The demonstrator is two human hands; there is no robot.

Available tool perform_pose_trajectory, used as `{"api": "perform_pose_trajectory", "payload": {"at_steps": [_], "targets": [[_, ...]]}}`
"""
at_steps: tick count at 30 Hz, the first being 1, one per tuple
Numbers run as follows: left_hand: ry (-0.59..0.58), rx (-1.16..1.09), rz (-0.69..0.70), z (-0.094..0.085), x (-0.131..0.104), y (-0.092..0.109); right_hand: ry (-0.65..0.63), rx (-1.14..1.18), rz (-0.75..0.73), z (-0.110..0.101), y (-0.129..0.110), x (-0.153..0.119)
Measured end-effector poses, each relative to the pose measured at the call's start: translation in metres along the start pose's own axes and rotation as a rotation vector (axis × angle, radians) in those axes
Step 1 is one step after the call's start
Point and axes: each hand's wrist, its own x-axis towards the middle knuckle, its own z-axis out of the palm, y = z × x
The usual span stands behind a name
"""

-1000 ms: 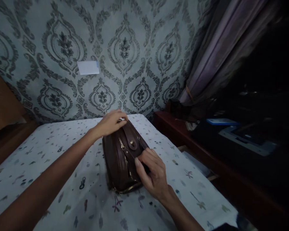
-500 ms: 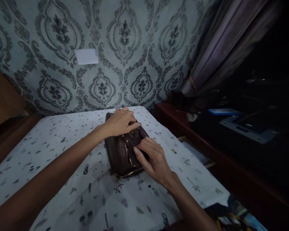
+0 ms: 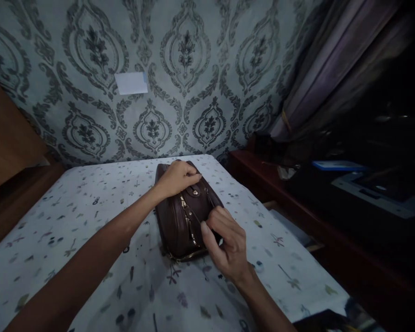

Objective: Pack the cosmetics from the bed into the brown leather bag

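A dark brown leather bag [image 3: 173, 221] with gold-toned zippers lies on the patterned white sheet. My left hand [image 3: 180, 179] is closed on the far upper part of the bag, its fingers curled near a small tab with a metal stud. My right hand [image 3: 226, 240] is at the bag's near right side, thumb and forefinger pinched together. Between them is the end of a thin leather zipper pull [image 3: 195, 217], which stretches from the metal slider [image 3: 183, 203]. Below the slider the zipper teeth run down toward the bag's near edge.
The sheet [image 3: 100, 221] covers a flat surface against a wallpapered wall [image 3: 180, 60] with a white card [image 3: 131, 83] on it. Brown wooden furniture [image 3: 14, 138] stands left. At right are a reddish-brown ledge [image 3: 259, 175], a curtain [image 3: 318, 78] and a blue-edged flat object [image 3: 339, 165].
The view has shifted slightly, so the scene sits further right. My left hand has drawn back a little, showing the studded tab; my right hand keeps its pinch, with the zipper pull stretched.
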Motion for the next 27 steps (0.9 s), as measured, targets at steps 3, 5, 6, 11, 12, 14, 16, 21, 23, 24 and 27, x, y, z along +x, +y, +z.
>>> {"api": "perform_pose_trajectory", "payload": {"at_steps": [3,5,6,11,12,14,16,21,23,24,27], "targets": [[0.001,-0.009,-0.012,0.000,-0.001,0.001,0.006,0.035,0.001,-0.001,-0.003,-0.004],[0.004,-0.014,-0.020,0.000,-0.002,0.001,-0.003,0.037,-0.001,-0.003,-0.005,-0.008],[0.006,-0.016,-0.024,0.000,-0.002,0.002,-0.004,0.033,-0.002,-0.003,-0.006,-0.010],[0.011,-0.017,-0.034,0.001,-0.002,0.002,-0.002,-0.015,0.013,-0.007,-0.012,-0.020],[0.012,-0.016,-0.034,0.001,-0.002,0.002,-0.011,-0.026,0.017,-0.008,-0.013,-0.022],[0.016,-0.011,-0.035,0.001,-0.002,0.002,-0.022,-0.041,0.021,-0.009,-0.015,-0.026],[0.019,-0.006,-0.035,0.001,-0.002,0.003,-0.018,-0.054,0.026,-0.011,-0.018,-0.028],[0.017,0.002,-0.043,0.000,-0.003,0.003,-0.022,-0.117,0.034,-0.013,-0.026,-0.031],[0.018,0.005,-0.049,0.000,-0.003,0.003,-0.034,-0.147,0.043,-0.015,-0.028,-0.034],[0.019,0.007,-0.052,0.000,-0.003,0.003,-0.047,-0.164,0.053,-0.016,-0.029,-0.035],[0.022,0.011,-0.059,0.001,-0.003,0.004,-0.103,-0.225,0.083,-0.018,-0.030,-0.038]]}}
